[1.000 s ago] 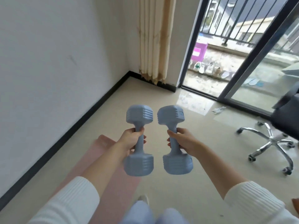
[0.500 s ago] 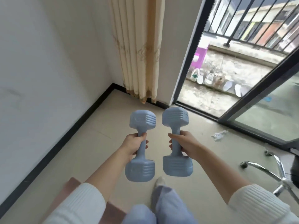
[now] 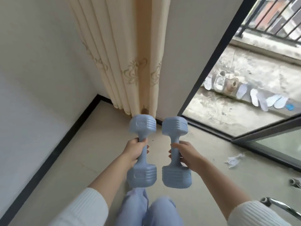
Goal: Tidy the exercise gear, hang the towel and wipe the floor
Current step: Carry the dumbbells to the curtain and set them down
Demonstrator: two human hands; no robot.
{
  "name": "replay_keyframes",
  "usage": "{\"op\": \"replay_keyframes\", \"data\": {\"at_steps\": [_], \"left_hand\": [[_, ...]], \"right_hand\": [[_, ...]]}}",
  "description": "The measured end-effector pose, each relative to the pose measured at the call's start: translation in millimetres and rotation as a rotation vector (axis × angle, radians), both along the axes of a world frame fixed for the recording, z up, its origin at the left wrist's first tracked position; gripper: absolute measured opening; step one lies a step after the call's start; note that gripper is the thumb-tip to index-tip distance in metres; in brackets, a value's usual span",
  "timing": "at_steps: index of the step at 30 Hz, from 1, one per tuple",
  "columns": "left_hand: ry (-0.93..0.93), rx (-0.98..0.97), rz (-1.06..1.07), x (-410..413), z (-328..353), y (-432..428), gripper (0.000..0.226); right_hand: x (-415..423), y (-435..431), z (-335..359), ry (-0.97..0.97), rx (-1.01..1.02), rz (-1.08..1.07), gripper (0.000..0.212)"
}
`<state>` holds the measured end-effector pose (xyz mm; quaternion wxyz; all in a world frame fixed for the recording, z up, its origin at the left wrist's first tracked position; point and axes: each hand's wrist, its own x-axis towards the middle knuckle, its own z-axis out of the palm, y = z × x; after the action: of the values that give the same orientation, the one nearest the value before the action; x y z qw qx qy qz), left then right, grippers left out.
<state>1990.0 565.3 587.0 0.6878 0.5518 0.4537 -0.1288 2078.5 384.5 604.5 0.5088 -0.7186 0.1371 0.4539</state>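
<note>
My left hand (image 3: 136, 150) grips the left dumbbell (image 3: 142, 151) by its handle — my right hand (image 3: 187, 154) likewise grips the right dumbbell (image 3: 175, 151), just beside it.

Both forearms reach forward, bare from the pushed-up white sleeves (image 3: 84, 209), side by side and apart. The left hand (image 3: 135, 151) curls its fingers round the handle of the left dumbbell (image 3: 142, 174). The right hand (image 3: 187, 154) grips the right dumbbell (image 3: 176, 176) likewise, thumb on top.

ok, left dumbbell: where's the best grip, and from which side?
On the left dumbbell, wrap the thin handle between its two blocky heads, coming from the left, as the left hand does. The wide heads block sliding.
</note>
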Motion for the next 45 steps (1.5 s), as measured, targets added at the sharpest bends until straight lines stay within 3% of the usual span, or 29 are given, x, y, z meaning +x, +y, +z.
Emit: {"op": "replay_keyframes", "data": {"at_steps": [14,21,33,45], "left_hand": [[0.114,0.063,-0.102,147.5,-398.2,49.3,0.018],[0.122,0.088,-0.106,185.1,-529.9,69.8,0.018],[0.1,0.104,-0.205,209.9,-582.8,95.6,0.015],[0.105,0.082,-0.385,220.4,-595.5,106.9,0.023]], "right_hand": [[129.8,65.4,-405.7,0.118,-0.038,-0.157,0.016],[159.0,82.5,-545.3,0.108,0.015,-0.135,0.02],[172.7,95.9,-611.0,0.194,0.123,-0.182,0.003],[173.8,93.6,-624.6,0.156,0.195,-0.151,0.014]]}}
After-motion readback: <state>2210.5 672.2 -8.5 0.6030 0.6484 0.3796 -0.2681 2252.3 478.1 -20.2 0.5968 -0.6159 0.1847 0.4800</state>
